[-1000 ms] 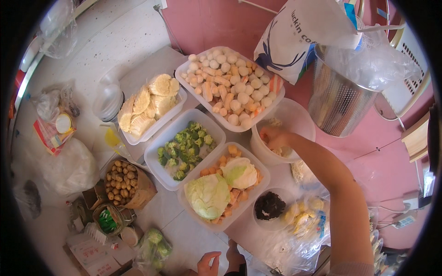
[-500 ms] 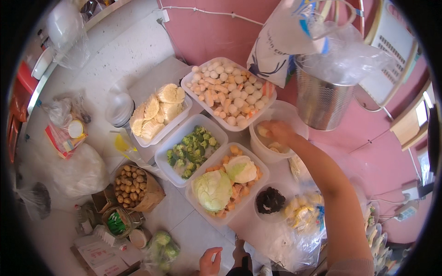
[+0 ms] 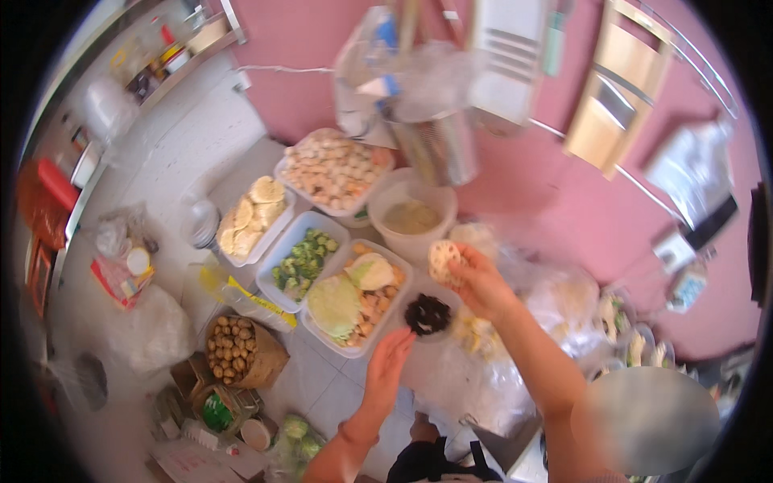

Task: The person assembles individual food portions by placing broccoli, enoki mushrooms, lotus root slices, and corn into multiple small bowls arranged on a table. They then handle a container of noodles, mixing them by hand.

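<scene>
My right hand (image 3: 475, 282) holds a pale round slice with holes, a lotus root slice (image 3: 444, 261), lifted just in front of a white bucket (image 3: 412, 219) of pale contents. My left hand (image 3: 389, 364) hovers flat with fingers apart, beside a small bowl of dark food (image 3: 427, 314) and the near edge of a white tray of cabbage and carrot pieces (image 3: 354, 294). Neither hand touches the trays.
On the tiled floor stand more white trays: broccoli (image 3: 299, 262), pale slices (image 3: 250, 216), and mixed balls (image 3: 334, 171). A metal pot with a plastic bag (image 3: 439, 133) is behind the bucket. A paper bag of small potatoes (image 3: 232, 350), plastic bags and packets lie around.
My right hand has come out of the white bucket and toward me with a lotus root slice in it. My left hand has reached forward near the dark bowl. The view tilted upward.
</scene>
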Demonstrator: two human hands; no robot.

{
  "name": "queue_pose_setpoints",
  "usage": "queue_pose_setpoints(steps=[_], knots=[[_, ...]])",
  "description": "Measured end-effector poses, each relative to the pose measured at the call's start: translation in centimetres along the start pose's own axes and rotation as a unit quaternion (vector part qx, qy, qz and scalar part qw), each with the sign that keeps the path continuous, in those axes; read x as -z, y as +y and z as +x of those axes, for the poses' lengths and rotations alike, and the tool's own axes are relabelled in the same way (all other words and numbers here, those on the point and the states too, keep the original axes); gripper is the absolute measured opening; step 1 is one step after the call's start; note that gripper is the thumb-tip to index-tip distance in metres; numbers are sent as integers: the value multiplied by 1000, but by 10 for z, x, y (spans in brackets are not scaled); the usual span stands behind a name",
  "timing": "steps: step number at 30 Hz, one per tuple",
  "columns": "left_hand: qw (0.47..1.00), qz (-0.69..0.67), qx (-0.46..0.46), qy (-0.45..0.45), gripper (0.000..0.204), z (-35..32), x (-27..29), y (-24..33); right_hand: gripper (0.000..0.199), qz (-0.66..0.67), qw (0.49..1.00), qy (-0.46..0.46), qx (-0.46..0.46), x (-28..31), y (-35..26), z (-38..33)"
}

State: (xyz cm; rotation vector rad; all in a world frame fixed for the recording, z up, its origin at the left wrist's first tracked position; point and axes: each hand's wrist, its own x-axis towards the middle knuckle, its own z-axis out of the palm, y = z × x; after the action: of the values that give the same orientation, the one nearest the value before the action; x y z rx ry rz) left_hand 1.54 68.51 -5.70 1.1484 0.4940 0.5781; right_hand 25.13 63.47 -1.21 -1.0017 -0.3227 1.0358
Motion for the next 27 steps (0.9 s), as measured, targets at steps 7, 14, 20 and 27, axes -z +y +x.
queue_pose_setpoints(steps=[7, 14, 20, 27], knots=[[885, -175, 264, -342, 44, -72, -221, -25, 31, -76, 961, 204, 170, 78, -11, -315], [789, -104, 311, -520, 35, -307, -424, -110, 26, 113, 823, 420, 365, 182, 21, -615], [744, -37, 385, -545, 29, -457, -530, -182, 29, 144, 666, 583, 442, 256, 52, -824], [746, 8, 375, -550, 25, -507, -600, -211, 26, -9, 611, 734, 297, 386, 80, -996]])
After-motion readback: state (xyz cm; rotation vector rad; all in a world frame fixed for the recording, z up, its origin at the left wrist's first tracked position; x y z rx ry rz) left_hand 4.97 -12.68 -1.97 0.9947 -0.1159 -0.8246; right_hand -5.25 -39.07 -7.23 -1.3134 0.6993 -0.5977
